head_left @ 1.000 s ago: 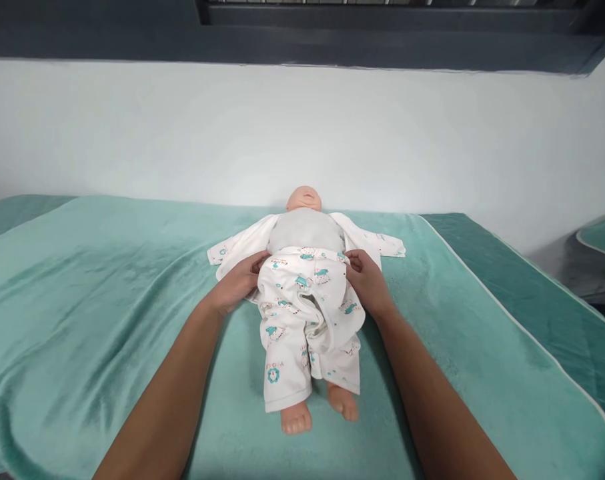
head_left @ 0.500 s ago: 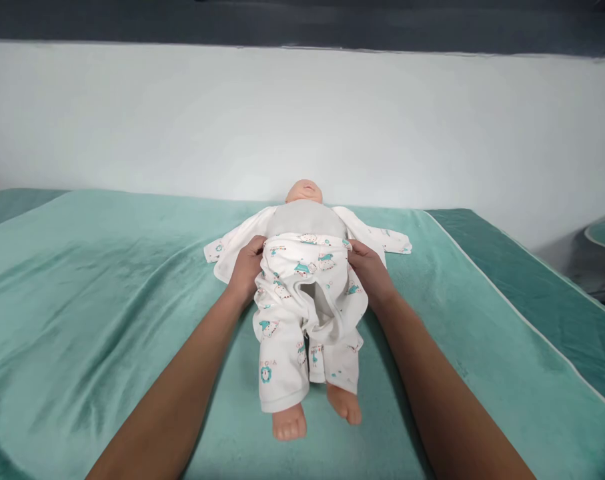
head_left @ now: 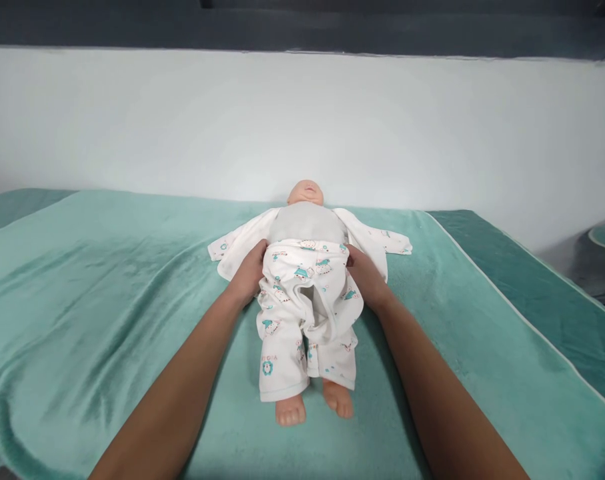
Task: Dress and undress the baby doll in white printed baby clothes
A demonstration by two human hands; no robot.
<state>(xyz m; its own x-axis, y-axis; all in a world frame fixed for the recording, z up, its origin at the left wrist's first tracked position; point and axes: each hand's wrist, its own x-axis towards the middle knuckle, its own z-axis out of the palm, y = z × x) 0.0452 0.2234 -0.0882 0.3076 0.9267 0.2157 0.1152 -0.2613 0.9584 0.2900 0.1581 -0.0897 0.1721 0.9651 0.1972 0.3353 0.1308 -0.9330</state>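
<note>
A baby doll (head_left: 307, 223) lies on its back, head toward the wall and bare feet toward me. White printed pants (head_left: 307, 280) cover its legs and hips, with a split opening at the crotch. Its white jacket (head_left: 375, 240) is spread open under it, sleeves out to both sides, baring the grey torso. My left hand (head_left: 252, 267) is closed at the left side of the waistband. At the right side of the waistband, my right hand (head_left: 365, 270) is closed likewise. Both hands' fingertips are partly hidden by the pants and the doll's sides.
A light green blanket (head_left: 132, 280) with folds at the left lies under the doll. Darker green cloth (head_left: 532, 287) shows at the right. Behind stands a white wall (head_left: 302, 120) with a dark band (head_left: 302, 27) above it.
The doll's feet and pant legs have shifted slightly away from me, and the crotch opening looks narrower. Both hands stay at the waistband.
</note>
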